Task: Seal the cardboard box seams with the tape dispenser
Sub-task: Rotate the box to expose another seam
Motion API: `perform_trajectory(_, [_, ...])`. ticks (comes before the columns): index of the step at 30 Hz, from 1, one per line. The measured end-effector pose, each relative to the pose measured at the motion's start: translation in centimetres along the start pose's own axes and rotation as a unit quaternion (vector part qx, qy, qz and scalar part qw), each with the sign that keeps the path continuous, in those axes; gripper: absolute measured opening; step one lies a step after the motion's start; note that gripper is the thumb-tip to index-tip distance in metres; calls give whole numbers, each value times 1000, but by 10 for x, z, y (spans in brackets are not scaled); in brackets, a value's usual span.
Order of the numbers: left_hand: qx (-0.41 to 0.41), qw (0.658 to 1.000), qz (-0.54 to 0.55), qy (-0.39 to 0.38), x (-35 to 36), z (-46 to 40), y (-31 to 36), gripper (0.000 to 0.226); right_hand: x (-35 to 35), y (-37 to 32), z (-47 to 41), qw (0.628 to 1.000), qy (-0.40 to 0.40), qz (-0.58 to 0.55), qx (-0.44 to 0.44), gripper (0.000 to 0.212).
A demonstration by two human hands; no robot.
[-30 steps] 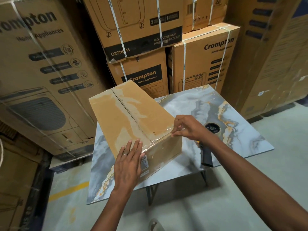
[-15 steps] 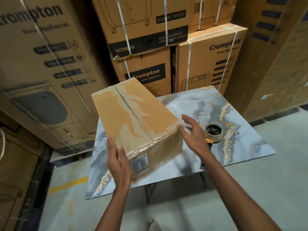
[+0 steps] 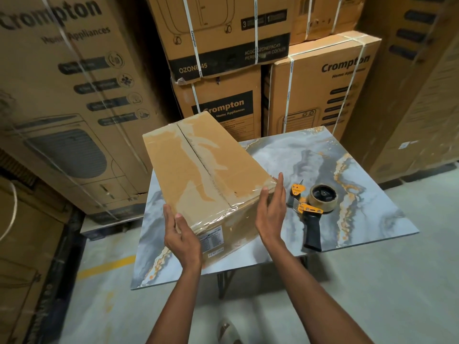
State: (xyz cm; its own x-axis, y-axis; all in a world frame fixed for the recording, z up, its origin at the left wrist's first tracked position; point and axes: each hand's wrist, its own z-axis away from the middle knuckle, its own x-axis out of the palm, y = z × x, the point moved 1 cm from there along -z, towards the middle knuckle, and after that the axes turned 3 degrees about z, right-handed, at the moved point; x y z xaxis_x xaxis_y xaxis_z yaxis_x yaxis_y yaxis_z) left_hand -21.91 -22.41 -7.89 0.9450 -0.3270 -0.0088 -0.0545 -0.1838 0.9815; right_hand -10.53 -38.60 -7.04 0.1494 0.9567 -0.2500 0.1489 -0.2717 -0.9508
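A: Head view. I log the cardboard box (image 3: 208, 180) tilted on the marble table (image 3: 360, 219), near end toward me, clear tape across its top seam.

B: Hands?

A: Left hand (image 3: 182, 234) and right hand (image 3: 272, 214) flat against opposite near corners, fingers extended; real grip or mere contact, I cannot tell. Tape dispenser (image 3: 314, 207) lies just right of the box, apart from the right hand.

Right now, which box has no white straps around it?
The small box on the table, between both hands. The stacked Crompton boxes behind wear white straps.
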Motion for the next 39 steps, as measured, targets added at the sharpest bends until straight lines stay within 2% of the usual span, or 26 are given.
perform_trajectory(6, [17, 1000, -18, -8, 0, -2, -2, 58, 17, 15, 20, 998, -17, 52, 38, 73])
perform_trajectory(9, [24, 999, -37, -18, -1, -3, -1, 54, 8, 15, 16, 995, -76, 38, 60, 76])
perform_trajectory(12, [33, 998, -43, -34, -6, -4, -1, 53, -17, 20, 1, 987, -115, -56, 102, 71])
perform_trajectory(18, [48, 996, -62, -41, -6, -1, 1, 49, -46, 40, -18, 972, -173, -108, 116, 59])
perform_trajectory(23, [63, 993, -79, -58, -11, -2, 4, 49, -55, 37, -31, 943, -226, -162, 181, 43])
perform_trajectory(25, [64, 993, -82, -58, -11, -1, 6, 48, -57, 33, -29, 945, -225, -161, 173, 48])
perform_trajectory(28, [67, 992, -87, -61, -11, 0, 9, 45, -58, 31, -26, 959, -192, -149, 145, 70])
perform_trajectory(32, [68, 988, -109, -79, -12, -3, 11, 41, -60, 34, -32, 959, -211, -134, 130, 68])
perform_trajectory(36, [81, 981, -141, -104, -15, -5, 10, 48, -69, 31, -34, 951, -263, -119, 114, 61])
perform_trajectory(39, [74, 980, -146, -112, -16, -6, 11, 44, -67, 24, -31, 969, -232, -62, 61, 78])
